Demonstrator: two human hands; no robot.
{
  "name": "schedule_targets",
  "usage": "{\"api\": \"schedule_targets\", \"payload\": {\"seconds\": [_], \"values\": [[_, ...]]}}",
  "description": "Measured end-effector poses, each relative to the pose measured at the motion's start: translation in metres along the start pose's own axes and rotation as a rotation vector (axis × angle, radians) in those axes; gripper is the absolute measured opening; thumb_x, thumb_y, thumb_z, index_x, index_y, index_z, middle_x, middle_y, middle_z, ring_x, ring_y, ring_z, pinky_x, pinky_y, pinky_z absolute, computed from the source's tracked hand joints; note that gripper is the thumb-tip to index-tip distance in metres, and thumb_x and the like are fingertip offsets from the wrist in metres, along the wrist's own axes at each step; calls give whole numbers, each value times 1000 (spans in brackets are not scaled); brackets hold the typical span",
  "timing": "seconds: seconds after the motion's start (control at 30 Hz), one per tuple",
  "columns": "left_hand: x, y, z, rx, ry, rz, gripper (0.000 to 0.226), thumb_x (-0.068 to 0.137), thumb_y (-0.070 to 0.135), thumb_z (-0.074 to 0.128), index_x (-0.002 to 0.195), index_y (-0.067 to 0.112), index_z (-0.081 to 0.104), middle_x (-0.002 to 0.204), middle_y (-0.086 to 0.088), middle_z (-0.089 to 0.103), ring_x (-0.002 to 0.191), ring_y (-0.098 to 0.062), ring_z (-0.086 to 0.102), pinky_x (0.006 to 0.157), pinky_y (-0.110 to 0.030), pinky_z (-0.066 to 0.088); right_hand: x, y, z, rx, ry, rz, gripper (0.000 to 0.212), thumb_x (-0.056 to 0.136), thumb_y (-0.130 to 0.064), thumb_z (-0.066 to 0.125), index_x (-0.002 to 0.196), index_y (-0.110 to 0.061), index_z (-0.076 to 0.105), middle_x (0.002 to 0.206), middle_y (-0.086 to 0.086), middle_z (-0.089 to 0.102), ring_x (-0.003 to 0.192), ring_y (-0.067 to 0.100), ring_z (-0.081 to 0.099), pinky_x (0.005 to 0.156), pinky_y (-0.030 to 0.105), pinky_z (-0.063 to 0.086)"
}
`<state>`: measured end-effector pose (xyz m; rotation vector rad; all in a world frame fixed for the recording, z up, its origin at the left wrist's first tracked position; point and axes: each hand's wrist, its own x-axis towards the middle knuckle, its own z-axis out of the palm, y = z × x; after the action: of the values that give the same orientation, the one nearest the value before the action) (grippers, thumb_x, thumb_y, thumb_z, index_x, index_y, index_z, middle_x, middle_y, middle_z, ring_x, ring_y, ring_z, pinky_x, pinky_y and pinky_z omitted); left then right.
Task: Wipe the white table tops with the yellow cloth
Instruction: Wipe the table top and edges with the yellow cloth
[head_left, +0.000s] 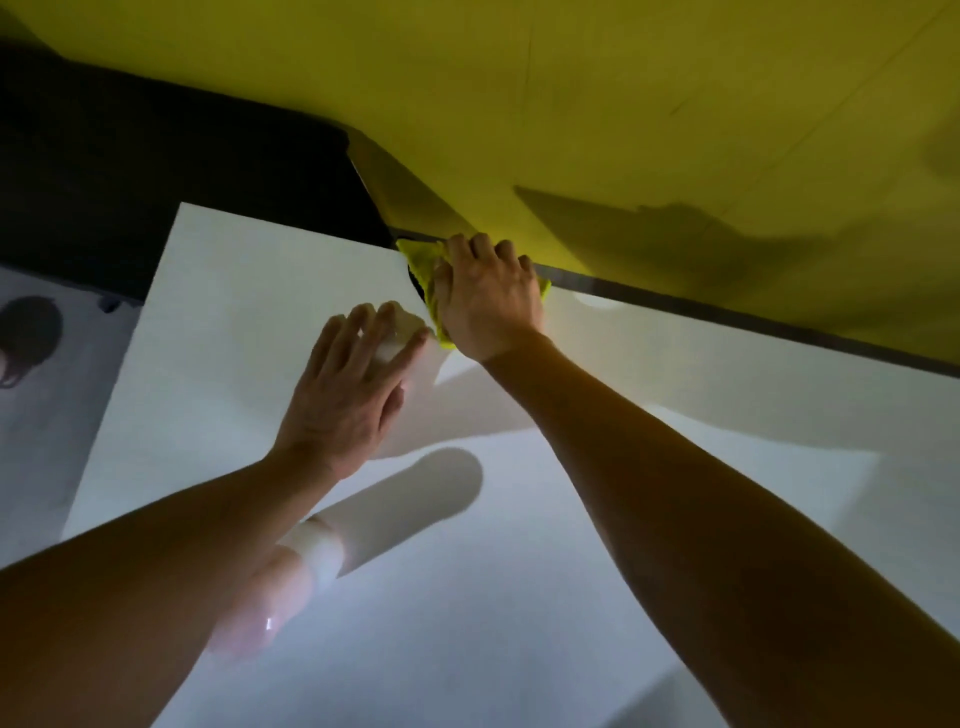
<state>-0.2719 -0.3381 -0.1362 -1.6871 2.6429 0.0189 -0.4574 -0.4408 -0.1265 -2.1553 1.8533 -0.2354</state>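
Yellow cloth (427, 262) bunched under right hand (485, 296), fingers apparently curled over it; keep pressure along far edge, left hand (345, 395) flat, bracing white table (519, 597)

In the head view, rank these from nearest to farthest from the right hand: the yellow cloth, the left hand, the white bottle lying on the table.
1. Yellow cloth: under the right hand, at the table's far edge by the yellow wall.
2. Left hand: flat on the white table, just to the left.
3. White bottle: lying nearer the camera, beneath the left forearm.
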Motion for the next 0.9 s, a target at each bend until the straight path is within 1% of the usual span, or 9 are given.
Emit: {"api": "schedule_targets", "payload": {"seconds": [0.07, 0.17, 0.3, 0.37, 0.43, 0.5, 0.6, 0.77, 0.9], "values": [[-4, 10, -5, -3, -37, -57, 57, 109, 36, 34, 164, 21, 33, 169, -22, 26, 152, -47, 32, 125, -58, 26, -6, 11, -2, 6, 0, -19, 38, 103, -39, 33, 119, -15, 56, 117, 9, 61, 107, 32, 55, 89, 41, 41], [-4, 23, -11, -3, -86, -137, 60, 109, 41, 30, 165, 20, 30, 170, -23, 24, 152, -46, 32, 124, -56, 29, -25, 45, -14, -1, 20, 32, 37, 101, -39, 34, 117, -16, 58, 115, 10, 62, 106, 32, 56, 88, 41, 41], [5, 44, -14, 41, -89, -229, 56, 106, 23, 52, 157, 7, 36, 159, -31, 37, 140, -51, 45, 116, -58, 40, -66, 125, -41, -15, 54, 134, 42, 96, -41, 29, 111, -14, 57, 109, 14, 62, 101, 34, 56, 84, 42, 39], [12, 65, -16, 6, -84, -295, 56, 104, 19, 56, 154, 0, 39, 157, -31, 41, 140, -51, 46, 117, -60, 39, -77, 146, -49, -44, 53, 152, 41, 99, -42, 29, 111, -14, 57, 110, 15, 61, 101, 35, 55, 84, 43, 38], [15, 99, -16, -83, -50, -294, 53, 106, 22, 45, 154, 0, 41, 161, -27, 39, 145, -49, 43, 121, -59, 35, -78, 150, -48, -54, 65, 165, 41, 99, -41, 30, 111, -13, 57, 109, 16, 61, 100, 36, 56, 84, 42, 38], [9, 143, -12, -162, -33, -253, 61, 104, 29, 37, 159, 4, 37, 166, -23, 33, 150, -45, 36, 125, -58, 29, -75, 142, -45, -65, 93, 176, 41, 99, -41, 31, 111, -13, 58, 110, 16, 61, 101, 37, 56, 84, 43, 39], [-2, 187, -1, -228, 25, -332, 66, 102, 29, 42, 163, 5, 30, 171, -18, 26, 156, -39, 28, 129, -55, 20, -62, 116, -36, -60, 34, 139, 38, 102, -41, 32, 120, -17, 55, 118, 11, 59, 107, 34, 53, 91, 43, 38], [-1, 191, 10, -196, 32, -380, 68, 102, 34, 37, 165, 9, 26, 173, -12, 21, 160, -33, 21, 131, -51, 16, -42, 89, -25, -31, 11, 25, 38, 103, -41, 32, 124, -18, 54, 118, 9, 59, 108, 34, 54, 90, 42, 39], [-3, 193, 12, -195, 52, -385, 69, 102, 35, 38, 166, 11, 25, 174, -11, 20, 160, -33, 21, 131, -50, 15, -61, 129, -35, -21, 39, 32, 39, 102, -42, 32, 124, -19, 54, 116, 10, 59, 106, 33, 55, 88, 42, 39]]}}
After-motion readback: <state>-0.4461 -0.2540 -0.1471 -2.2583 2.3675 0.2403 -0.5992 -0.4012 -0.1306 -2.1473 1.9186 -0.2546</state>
